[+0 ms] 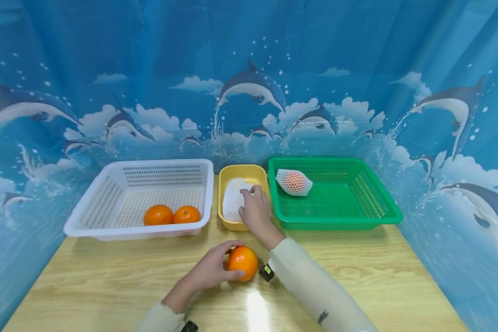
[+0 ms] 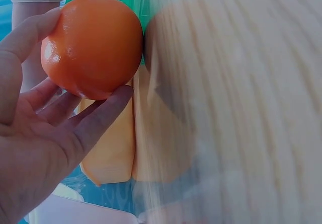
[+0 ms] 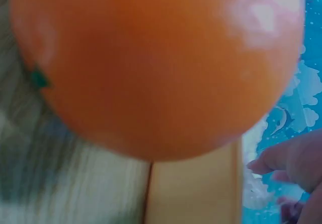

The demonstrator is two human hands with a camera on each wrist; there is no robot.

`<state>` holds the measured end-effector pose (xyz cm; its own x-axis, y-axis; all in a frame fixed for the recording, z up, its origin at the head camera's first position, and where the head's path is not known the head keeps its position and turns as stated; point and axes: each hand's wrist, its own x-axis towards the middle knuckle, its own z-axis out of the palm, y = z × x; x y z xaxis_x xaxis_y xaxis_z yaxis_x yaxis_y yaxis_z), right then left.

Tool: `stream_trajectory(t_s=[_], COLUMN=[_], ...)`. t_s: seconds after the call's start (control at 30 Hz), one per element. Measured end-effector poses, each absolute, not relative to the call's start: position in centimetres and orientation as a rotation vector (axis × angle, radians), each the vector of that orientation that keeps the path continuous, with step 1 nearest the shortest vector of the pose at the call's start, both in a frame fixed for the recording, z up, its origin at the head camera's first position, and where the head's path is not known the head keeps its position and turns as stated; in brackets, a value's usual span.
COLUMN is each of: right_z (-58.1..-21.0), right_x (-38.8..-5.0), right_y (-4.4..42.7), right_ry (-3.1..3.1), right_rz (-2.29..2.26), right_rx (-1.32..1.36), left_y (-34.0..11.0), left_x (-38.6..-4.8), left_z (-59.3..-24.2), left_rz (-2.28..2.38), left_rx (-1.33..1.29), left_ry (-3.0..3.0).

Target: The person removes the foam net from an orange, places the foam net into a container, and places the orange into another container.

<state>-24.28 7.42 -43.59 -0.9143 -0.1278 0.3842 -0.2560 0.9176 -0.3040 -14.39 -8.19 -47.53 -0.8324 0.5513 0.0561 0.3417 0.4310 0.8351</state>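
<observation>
left hand [image 1: 214,268]: low, thumb opposite curved fingers | right hand [image 1: 256,210]: farther forward, fingers bent

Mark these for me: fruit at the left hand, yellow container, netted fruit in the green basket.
Orange fruit [image 2: 93,45]: left wrist view, middle of its glossy side.
Yellow container [image 1: 251,173]: head view, bare inner back wall.
Netted fruit [image 1: 294,182]: head view, middle of its wrapped side.

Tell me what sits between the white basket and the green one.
In the head view, the yellow bin, with white netting inside, stands between the white basket and the green basket; the right hand is over the bin.
</observation>
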Motion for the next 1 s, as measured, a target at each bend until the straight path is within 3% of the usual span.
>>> stream_trajectory(t_s=[0.23, 0.4, 1.0], right_z=[-43.8, -43.4, -44.0], right_x=[-24.8, -25.0, -25.6], right_y=[7.6, 7.2, 6.8], right_ry=[-2.537, -2.733, -3.240], right_rz=[0.510, 0.535, 0.682], right_rx=[0.638, 0.742, 0.636], left_y=[-8.1, -8.1, -8.3], left_x=[-14.4, -14.3, -14.4], left_z=[-47.5, -47.3, -47.6], left_rz=[1.354, 1.357, 1.374], left_rx=[0.786, 0.775, 0.774], left_ry=[2.473, 2.461, 2.430])
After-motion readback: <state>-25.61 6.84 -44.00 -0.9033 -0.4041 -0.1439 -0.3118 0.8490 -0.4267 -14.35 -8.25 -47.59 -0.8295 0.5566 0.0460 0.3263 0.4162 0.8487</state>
